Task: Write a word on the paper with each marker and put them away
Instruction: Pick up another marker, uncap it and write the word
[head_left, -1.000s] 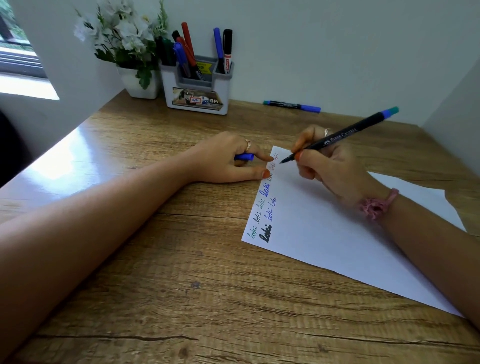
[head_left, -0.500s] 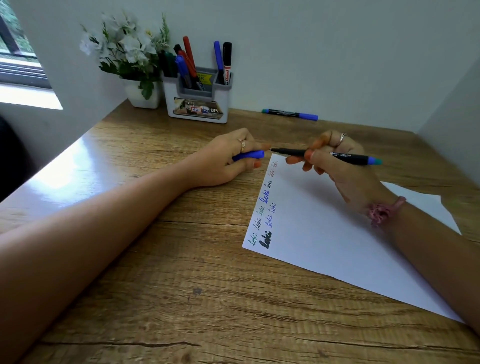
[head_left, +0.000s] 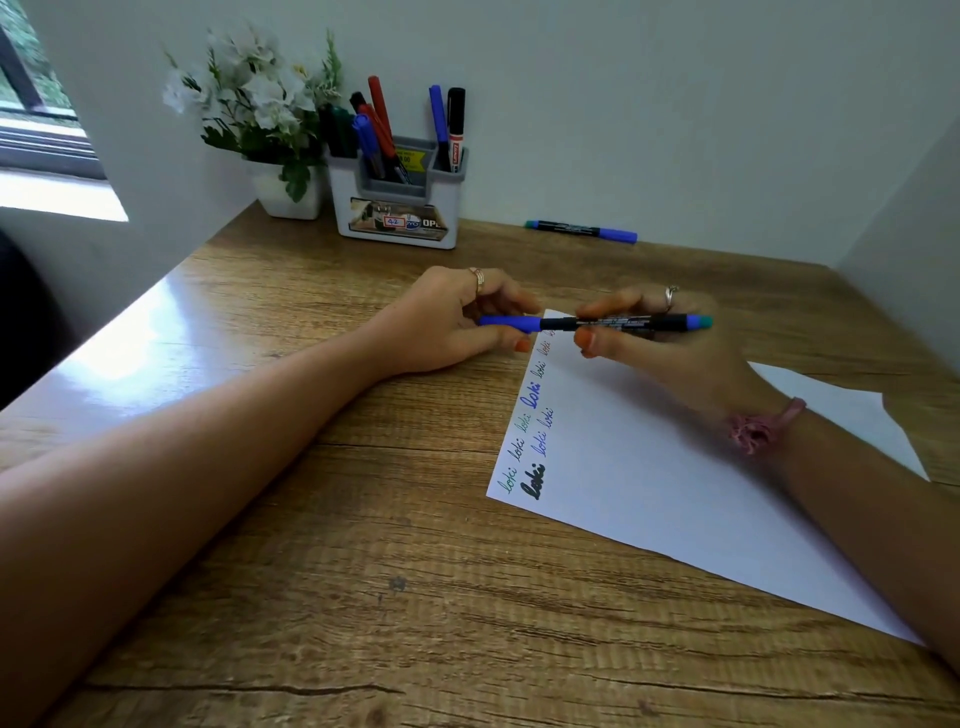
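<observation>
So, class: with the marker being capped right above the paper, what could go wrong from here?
1. The blue cap in the left hand may not be fully seated on the marker; its tip could dry.
2. The right hand hovers over fresh words on the paper; resting it might smudge them.

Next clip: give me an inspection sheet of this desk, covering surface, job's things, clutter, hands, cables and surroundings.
Surface: wooden desk, glare at its left edge.
Job's things: paper with "loki" written repeatedly along its left edge; marker held level above the paper's top corner, blue cap on its left end; second marker lying near the wall; holder with several markers standing in it.
Clutter: flower pot left of the holder.
Hands: left hand grips the blue cap; right hand grips the marker barrel.
Cables: nothing seen.
Surroundings: white walls, window at left.
</observation>
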